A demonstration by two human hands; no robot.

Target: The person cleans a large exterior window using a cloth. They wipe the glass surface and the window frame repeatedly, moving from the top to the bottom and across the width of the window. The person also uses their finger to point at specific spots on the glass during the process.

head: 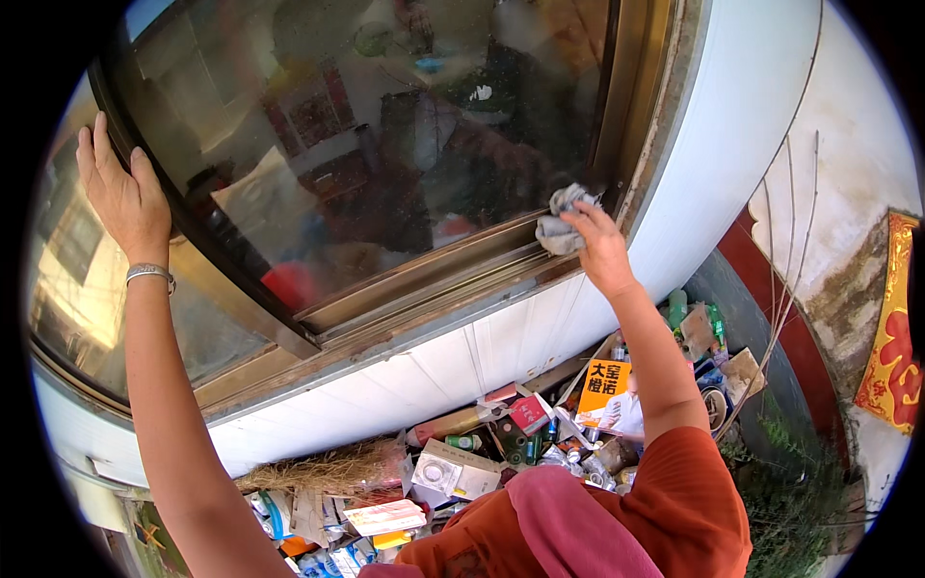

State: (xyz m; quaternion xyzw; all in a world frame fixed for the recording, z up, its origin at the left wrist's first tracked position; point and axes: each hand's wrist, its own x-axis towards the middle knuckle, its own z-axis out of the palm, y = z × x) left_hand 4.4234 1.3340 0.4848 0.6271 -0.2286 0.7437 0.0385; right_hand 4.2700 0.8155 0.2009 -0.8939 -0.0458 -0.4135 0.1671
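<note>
A grey, crumpled cloth (562, 230) is held in my right hand (601, 249) at the lower right corner of a sliding window. It touches the bronze-coloured metal frame (433, 278) beside the glass pane (405, 159). My left hand (124, 188) holds nothing; its palm rests near the upright edge of the window sash (209, 249), fingers pointing up and the thumb apart. A silver bracelet (150, 272) circles my left wrist. Reflections and dim objects show in the glass.
Below the white panelled wall (433, 376) lies a heap of cardboard boxes (455, 469), bottles (677, 307), cans and dry straw (325, 469). Thin bare sticks (784, 289) lean at the right, near a red and gold paper banner (892, 339). Green plants (780, 469) grow below them.
</note>
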